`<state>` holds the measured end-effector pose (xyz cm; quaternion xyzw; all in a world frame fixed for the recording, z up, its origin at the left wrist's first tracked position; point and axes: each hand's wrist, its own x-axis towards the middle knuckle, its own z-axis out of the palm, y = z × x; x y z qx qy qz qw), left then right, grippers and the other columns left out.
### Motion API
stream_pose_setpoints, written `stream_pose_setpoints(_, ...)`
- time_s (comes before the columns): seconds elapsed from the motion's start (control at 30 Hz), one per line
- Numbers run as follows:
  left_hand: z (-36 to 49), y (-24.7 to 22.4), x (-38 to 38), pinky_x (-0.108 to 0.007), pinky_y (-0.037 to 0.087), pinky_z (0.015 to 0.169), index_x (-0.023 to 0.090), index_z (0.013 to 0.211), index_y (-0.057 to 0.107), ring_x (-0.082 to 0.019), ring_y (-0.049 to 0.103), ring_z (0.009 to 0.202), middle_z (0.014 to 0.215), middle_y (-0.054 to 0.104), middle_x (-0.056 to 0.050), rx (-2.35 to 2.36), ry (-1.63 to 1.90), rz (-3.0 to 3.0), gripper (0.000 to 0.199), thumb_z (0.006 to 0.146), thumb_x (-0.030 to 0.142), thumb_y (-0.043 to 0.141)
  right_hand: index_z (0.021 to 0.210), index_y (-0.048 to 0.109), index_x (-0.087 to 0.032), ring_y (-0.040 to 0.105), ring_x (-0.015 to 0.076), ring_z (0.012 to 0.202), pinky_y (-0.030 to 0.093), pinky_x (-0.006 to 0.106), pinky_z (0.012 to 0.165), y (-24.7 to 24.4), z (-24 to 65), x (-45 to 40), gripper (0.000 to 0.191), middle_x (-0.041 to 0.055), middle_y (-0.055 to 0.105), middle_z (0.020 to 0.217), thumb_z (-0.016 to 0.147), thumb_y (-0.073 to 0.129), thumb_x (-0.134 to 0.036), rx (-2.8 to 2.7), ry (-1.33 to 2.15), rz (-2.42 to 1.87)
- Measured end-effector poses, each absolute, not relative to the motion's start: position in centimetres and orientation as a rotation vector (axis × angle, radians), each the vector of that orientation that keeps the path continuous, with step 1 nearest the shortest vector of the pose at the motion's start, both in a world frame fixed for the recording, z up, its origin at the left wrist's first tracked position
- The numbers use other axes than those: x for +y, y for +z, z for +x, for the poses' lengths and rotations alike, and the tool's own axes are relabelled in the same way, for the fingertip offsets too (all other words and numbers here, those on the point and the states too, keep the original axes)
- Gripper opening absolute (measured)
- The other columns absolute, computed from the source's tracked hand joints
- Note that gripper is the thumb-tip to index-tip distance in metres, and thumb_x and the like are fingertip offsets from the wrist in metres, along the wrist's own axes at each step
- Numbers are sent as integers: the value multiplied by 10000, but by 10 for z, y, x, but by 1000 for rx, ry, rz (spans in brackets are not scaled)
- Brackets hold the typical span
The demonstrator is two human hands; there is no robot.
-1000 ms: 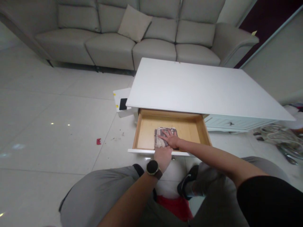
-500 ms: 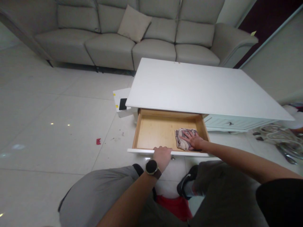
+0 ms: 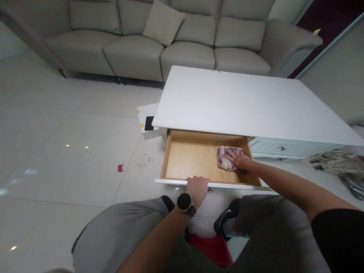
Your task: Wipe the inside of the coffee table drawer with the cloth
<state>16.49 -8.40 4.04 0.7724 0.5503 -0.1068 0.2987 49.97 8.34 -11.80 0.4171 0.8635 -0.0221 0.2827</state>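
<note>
Drawer (image 3: 187, 155) pulled out from white table (image 3: 241, 102), bare wood inside. We note a patterned cloth (image 3: 221, 163), folded, lying on the drawer's floor near its right side wall. Our right hand (image 3: 238, 158) rests on it, palm down, fingers fanned apart; cloth edges show beyond the fingertips. Our left hand (image 3: 197, 188) lies at the drawer front (image 3: 239, 185), fingers bent over its top edge, just left of a metal knob (image 3: 210, 190). Thumb hidden: we cannot tell whether that hand pinches the panel. Dark-faced watch (image 3: 184, 201) on our left wrist.

Surroundings: grey sofa (image 3: 136, 49) beyond the table, with a pale cushion (image 3: 163, 22) leaning on its back. White box (image 3: 145, 110) on the floor by the table's left end, black flat object (image 3: 149, 123) on top. Small red scrap (image 3: 120, 168) on the tiles, left of the drawer. Red object (image 3: 212, 248) on the floor between our legs; we cannot make out what it is.
</note>
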Motion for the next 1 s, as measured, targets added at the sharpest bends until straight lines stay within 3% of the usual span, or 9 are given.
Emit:
stream_pose_setpoints(0.23,168,44,-83,-473,520,906,225,1138,725,-289,680,1083,1106,753,-123,1492,-275,2028,374,988,148,391,1626,286,-306,263,488,1454,298,684,1079,-111,490,126,1003,206,203,1677,772,718,-605,2302,-50,1141)
stream_pose_setpoints(0.5,169,45,-82,-479,508,889,209,1123,732,-305,678,1069,1094,749,-139,1500,-285,1997,376,987,140,388,1630,256,-348,266,509,1439,288,712,1061,-114,480,124,946,192,165,1687,815,692,-554,2429,-85,1085)
stream_pose_setpoints(1.0,169,41,-82,-478,499,917,203,1130,736,-295,669,1088,1108,743,-143,1502,-273,1985,409,990,137,358,1639,118,-401,224,522,1450,226,723,1076,-106,277,120,994,152,138,1702,843,678,-605,2609,-184,1016)
